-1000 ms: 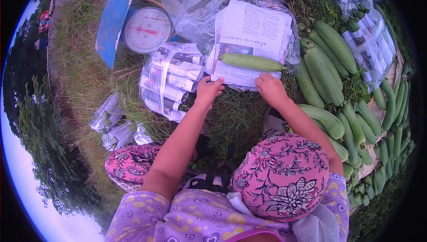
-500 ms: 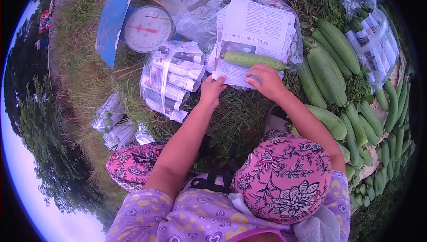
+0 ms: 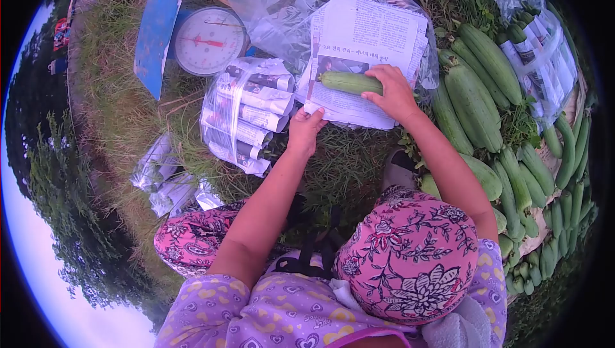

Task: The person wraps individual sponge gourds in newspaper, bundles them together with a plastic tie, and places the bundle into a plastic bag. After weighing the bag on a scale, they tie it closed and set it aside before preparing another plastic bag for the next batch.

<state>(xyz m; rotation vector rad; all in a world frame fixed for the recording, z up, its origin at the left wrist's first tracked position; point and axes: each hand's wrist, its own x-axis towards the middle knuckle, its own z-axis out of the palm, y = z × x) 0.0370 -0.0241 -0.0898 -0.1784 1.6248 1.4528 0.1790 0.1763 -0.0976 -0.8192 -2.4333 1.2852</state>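
Observation:
A stack of newspaper sheets (image 3: pixel 371 28) lies on clear plastic, and a green gourd (image 3: pixel 346 82) rests across its lower part. My right hand (image 3: pixel 392 92) is closed over the right end of this gourd. At the lower left corner of the sheets, my left hand (image 3: pixel 306 128) pinches the paper edge between thumb and fingers. Just left of that hand is a clear bag of newspaper-wrapped rolls (image 3: pixel 246 114).
A dial scale (image 3: pixel 209 40) with a blue plate (image 3: pixel 159 40) stands at the upper left. Many loose green gourds (image 3: pixel 474 108) lie at the right, beside another bag of wrapped ones (image 3: pixel 541 60). Small plastic-covered bundles (image 3: pixel 173 191) sit on the grass at lower left.
My right hand has moved up from the paper's lower edge onto the gourd's right end and closed on it. My left hand still holds the paper corner.

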